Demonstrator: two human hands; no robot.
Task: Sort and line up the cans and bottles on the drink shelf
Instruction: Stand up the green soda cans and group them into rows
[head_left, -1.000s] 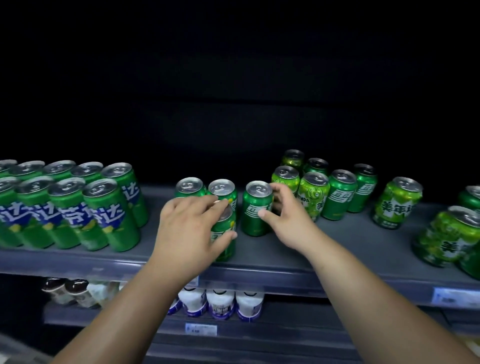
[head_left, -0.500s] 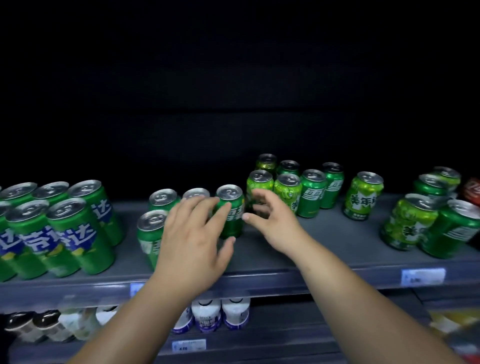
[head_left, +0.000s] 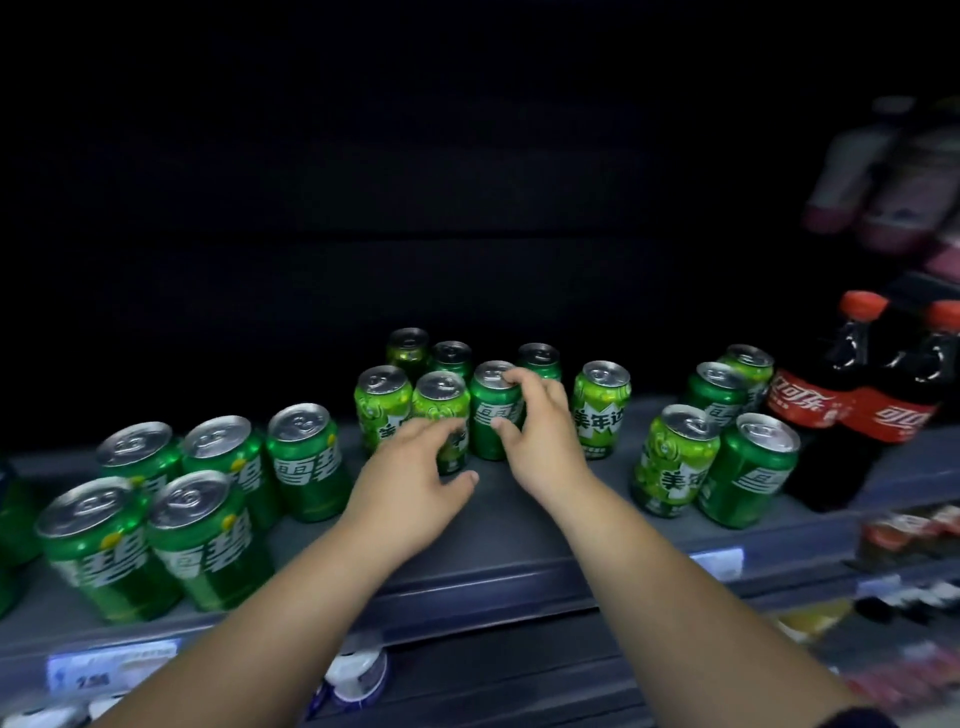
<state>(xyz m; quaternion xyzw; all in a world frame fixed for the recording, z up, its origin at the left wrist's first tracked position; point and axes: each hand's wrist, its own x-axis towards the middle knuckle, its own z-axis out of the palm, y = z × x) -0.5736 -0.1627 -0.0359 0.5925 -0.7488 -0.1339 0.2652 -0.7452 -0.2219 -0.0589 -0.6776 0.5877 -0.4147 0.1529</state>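
A dark green can (head_left: 493, 415) stood mid-shelf (head_left: 519, 525), grasped by the right hand (head_left: 545, 441) with fingers over its lid. The left hand (head_left: 410, 488) lay against the neighbouring lime can (head_left: 441, 400); its grip could not be told. Cola bottles (head_left: 810, 405) stood far right.

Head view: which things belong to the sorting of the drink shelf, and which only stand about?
Job: dark green metal can in the grip of the right hand; light green metal can at the left hand; dark green cans, left; red-capped cola bottles; grey shelf.
Not the job: white containers on the lower shelf; pale price label; blurred pink bottles above.
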